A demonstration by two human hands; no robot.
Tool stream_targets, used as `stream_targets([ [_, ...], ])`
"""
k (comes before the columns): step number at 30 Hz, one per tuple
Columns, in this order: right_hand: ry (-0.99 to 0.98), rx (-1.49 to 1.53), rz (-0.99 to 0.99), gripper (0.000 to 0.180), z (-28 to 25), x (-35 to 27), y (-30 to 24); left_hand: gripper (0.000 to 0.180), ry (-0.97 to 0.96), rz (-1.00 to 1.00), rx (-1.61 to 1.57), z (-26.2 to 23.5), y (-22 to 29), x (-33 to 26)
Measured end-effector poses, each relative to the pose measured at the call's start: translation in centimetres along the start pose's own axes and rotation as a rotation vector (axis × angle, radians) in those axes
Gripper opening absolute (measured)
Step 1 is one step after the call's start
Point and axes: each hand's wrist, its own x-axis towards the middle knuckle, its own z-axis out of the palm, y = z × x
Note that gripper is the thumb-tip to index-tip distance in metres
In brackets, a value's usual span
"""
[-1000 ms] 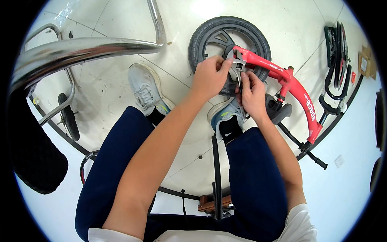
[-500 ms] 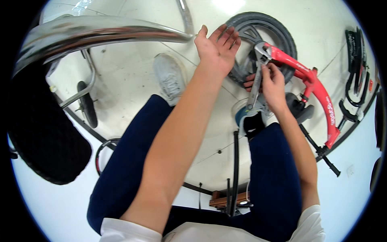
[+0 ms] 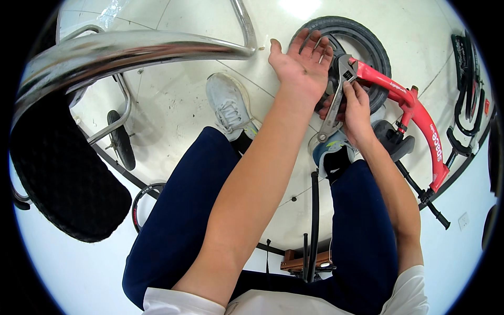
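My left hand [image 3: 304, 69] is palm up with its fingers apart, holding nothing. It hovers over the left side of a small black wheel [image 3: 386, 50] and hides part of it. Fingers of my right hand [image 3: 354, 110] wrap round the handle of a silver adjustable wrench [image 3: 332, 113]. The wrench's head lies over the wheel's middle, by the end of a red bike frame [image 3: 434, 140]; whether its jaws grip anything there I cannot tell. Its handle slants down toward my right shoe [image 3: 336, 148].
A curved chrome tube [image 3: 142, 48] and a black padded seat [image 3: 68, 173] fill the left side. Dark curved bike parts [image 3: 464, 89] lie at the far right. A black bar [image 3: 314, 226] stands between my legs. My left shoe [image 3: 228, 102] rests on the pale floor.
My left hand has shifted right, closer to the wrench head. The wrench's handle end has swung slightly left in my right hand. The whole view has shifted a little.
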Motion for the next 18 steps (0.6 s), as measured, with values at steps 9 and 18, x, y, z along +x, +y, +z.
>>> stream_targets([
  [9, -0.053, -0.442, -0.128, 0.019, -4.6, 0.2, -0.6, 0.055, -0.052, 0.127, 0.362, 1.0, -1.0, -0.4],
  [18, 0.003, -0.096, -0.018, 0.020, -1.4, 0.1, 1.0, 0.027, -0.226, 0.333, 1.582, -2.3, -1.5, 2.1],
])
